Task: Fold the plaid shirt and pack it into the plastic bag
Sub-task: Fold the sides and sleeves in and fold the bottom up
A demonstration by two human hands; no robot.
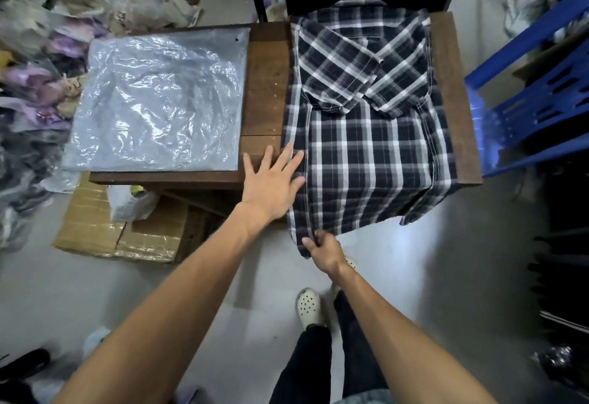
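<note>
The black-and-white plaid shirt [366, 136] lies back-up on the right half of the brown wooden table [264, 85], both sleeves folded in across its back and its hem hanging over the near edge. My left hand [271, 177] rests flat with spread fingers on the shirt's left edge, partly on the table. My right hand [323, 249] pinches the hanging lower left corner of the shirt below the table edge. A clear plastic bag [156, 100] lies flat on the table's left half, apart from the shirt.
A blue plastic crate rack [541, 91] stands close on the right. Piles of bagged clothes [38, 78] crowd the left. Flattened cardboard [118, 231] and a small bag lie on the floor under the table's near left. My feet in white clogs [309, 306] stand below.
</note>
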